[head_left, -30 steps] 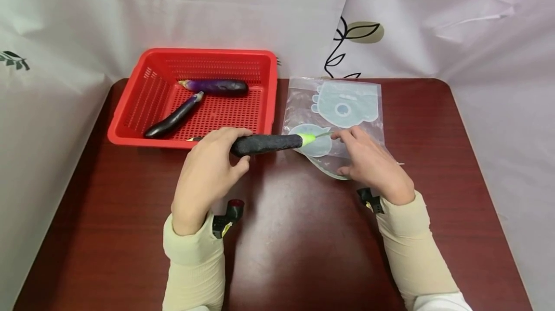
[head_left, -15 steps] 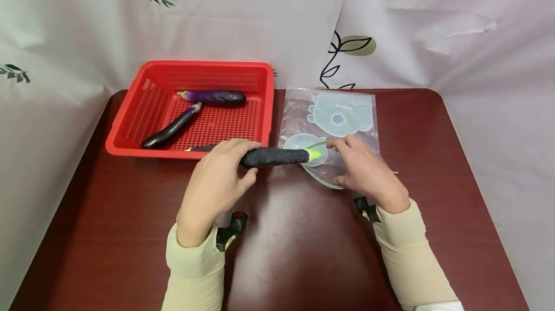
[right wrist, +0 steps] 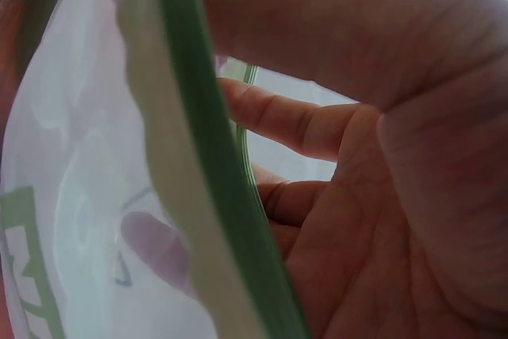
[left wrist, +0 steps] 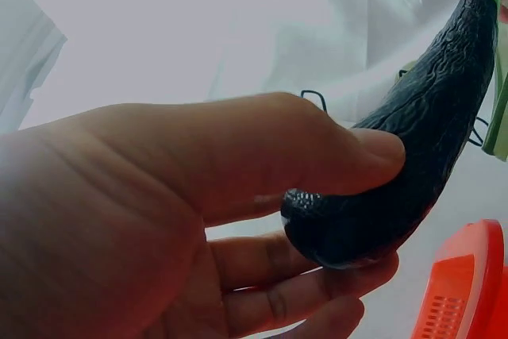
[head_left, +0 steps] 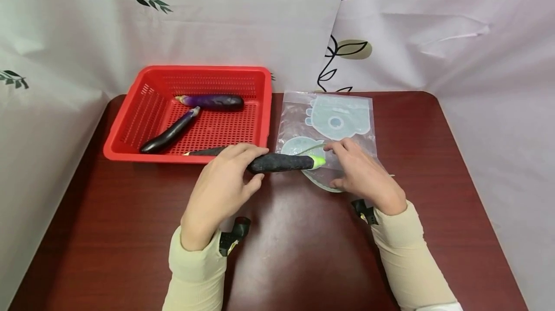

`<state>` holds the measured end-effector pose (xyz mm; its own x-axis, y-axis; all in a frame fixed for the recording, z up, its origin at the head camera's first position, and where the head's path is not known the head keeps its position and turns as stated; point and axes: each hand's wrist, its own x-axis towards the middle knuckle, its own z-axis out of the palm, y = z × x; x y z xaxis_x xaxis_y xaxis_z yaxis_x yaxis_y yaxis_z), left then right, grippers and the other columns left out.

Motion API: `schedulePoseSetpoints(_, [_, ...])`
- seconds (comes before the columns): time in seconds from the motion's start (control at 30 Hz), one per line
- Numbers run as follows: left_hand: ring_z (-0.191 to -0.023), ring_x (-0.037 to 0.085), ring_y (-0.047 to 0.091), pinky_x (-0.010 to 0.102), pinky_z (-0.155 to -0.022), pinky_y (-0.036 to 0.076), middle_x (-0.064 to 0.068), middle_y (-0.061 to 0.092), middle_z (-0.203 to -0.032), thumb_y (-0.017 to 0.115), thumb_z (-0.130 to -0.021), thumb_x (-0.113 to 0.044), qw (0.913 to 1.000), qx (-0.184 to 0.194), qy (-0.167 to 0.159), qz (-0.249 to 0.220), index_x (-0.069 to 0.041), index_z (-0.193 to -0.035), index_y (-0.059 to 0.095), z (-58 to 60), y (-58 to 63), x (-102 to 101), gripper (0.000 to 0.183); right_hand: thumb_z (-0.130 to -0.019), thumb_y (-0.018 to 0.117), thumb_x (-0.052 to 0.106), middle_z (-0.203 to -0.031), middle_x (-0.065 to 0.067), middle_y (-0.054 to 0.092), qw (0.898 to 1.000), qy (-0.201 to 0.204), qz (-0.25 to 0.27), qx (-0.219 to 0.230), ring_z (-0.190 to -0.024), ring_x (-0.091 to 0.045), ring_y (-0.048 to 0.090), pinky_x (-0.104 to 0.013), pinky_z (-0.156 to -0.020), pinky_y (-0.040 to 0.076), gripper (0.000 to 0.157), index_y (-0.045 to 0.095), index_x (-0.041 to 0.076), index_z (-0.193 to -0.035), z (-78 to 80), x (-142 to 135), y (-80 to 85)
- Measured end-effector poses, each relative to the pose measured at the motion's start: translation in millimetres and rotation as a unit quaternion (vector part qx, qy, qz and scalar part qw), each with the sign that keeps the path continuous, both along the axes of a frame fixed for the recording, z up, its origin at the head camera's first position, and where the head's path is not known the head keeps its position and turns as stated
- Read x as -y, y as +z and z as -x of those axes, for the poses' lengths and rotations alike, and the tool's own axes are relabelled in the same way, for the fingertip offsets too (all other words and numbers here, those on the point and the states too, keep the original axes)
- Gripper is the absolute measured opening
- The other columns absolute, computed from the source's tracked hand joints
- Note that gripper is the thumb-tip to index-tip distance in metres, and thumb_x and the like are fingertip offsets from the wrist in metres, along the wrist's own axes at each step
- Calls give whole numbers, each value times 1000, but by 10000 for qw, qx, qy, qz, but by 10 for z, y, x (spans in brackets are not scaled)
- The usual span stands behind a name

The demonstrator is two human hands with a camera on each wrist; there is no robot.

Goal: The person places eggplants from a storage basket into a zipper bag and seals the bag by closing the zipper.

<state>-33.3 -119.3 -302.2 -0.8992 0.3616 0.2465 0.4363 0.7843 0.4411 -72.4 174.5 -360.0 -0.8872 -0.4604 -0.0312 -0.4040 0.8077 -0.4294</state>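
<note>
My left hand point(head_left: 221, 190) grips the blunt end of a dark eggplant point(head_left: 279, 162), thumb on one side and fingers on the other. Its bright green stem end points right, at the mouth of a clear zip bag point(head_left: 342, 113) with pale blue printed shapes. My right hand point(head_left: 362, 171) holds the bag's mouth apart, index finger at the upper edge and thumb near the lower. In the right wrist view the green zip strip point(right wrist: 210, 132) crosses in front of that hand, and a fingertip shows through the plastic. The left wrist view shows the eggplant's wrinkled skin point(left wrist: 421, 109) close up.
A red plastic basket point(head_left: 266, 123) stands at the back left, beside the bag. Inside lie a purple eggplant point(head_left: 212, 102), a slim dark one point(head_left: 169, 132), and another point(head_left: 208, 151) along the front wall, partly hidden. White patterned sheets point(head_left: 217, 21) surround the brown table point(head_left: 295, 263).
My left hand has carried the eggplant to the right, bringing its green end over the bag's mouth. My right hand keeps its hold. The head view has shifted slightly.
</note>
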Motion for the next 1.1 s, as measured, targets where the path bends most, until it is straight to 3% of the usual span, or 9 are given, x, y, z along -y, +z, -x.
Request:
schedulePoseSetpoints(0.63, [-114,23,61,42,-96,49,2,68,-121,80,-81,-12,9999,142,3,13,-11,-122,69,32,-53,-69,42,-74,88,9,-123,-17,54,10000,67,7,55,-110,-33,54,-47,-88,50,71,53,4,-135,5,20,17])
schedulePoseSetpoints(0.73, [-113,22,61,41,-95,49,1,68,-120,80,-81,-12,9999,140,-24,-11,-11,-121,69,38,-57,-76,41,-81,80,6,-123,-18,55,9999,98,27,-68,-111,-33,55,-48,-91,48,58,54,4,-133,11,18,28])
schedulePoseSetpoints(0.87, [-112,21,61,41,-94,50,1,68,-120,79,-81,-11,9999,143,-81,-17,-12,-120,70,40,-62,-84,40,-90,60,-2,-118,-17,58,9991,132,118,-382,-109,-32,57,-47,-91,48,39,58,3,-129,17,21,20])
schedulePoseSetpoints(1.1, [-111,22,61,41,-92,51,2,68,-119,79,-82,-12,9998,107,-143,54,-11,-121,70,42,-66,-97,40,-94,47,-12,-114,-13,64,9943,233,566,-875,-110,-30,59,-46,-95,48,37,65,4,-122,37,29,-3])
